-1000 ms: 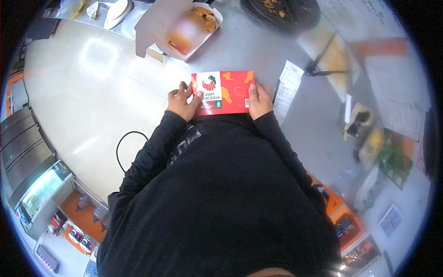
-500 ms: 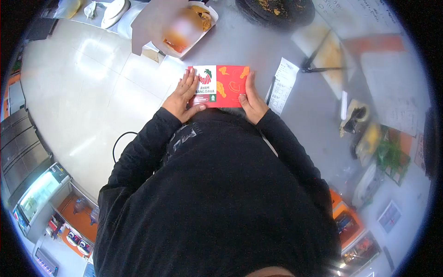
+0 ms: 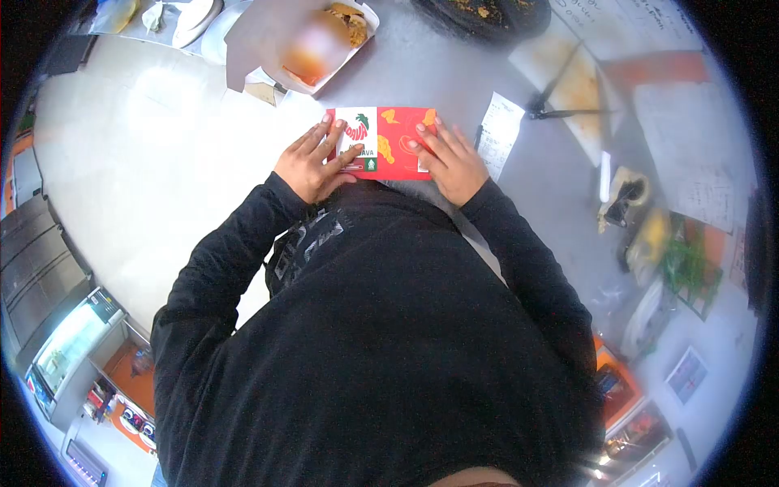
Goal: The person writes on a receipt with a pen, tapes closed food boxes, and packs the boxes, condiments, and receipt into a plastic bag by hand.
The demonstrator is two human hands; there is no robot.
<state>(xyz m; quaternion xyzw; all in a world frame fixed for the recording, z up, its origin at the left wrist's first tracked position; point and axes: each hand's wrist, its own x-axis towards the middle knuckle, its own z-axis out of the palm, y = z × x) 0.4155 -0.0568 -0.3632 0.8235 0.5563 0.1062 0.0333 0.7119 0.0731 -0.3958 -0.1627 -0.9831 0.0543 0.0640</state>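
A red box [image 3: 393, 150] with a white label and orange food drawings lies at the front edge of the grey table, close to my body. My left hand [image 3: 312, 162] rests on the box's left end, its fingers spread over the label. On the right end lies my right hand [image 3: 454, 162], with its fingers apart on the printed top. Neither hand is closed round the box. A paper receipt [image 3: 501, 134] lies just to the right of my right hand.
An open carton [image 3: 357, 61] with food stands at the back left. Behind is a dark round pan [image 3: 495, 16] with crumbs. To the right lie black tongs [image 3: 568, 114], a white marker [image 3: 604, 177] and a green plant-like item [image 3: 690, 268]. Tiled floor shows at left.
Both hands have shifted from gripping the box's sides to lying over its top with fingers spread. The whole view has drifted slightly, so the box appears higher and further left.
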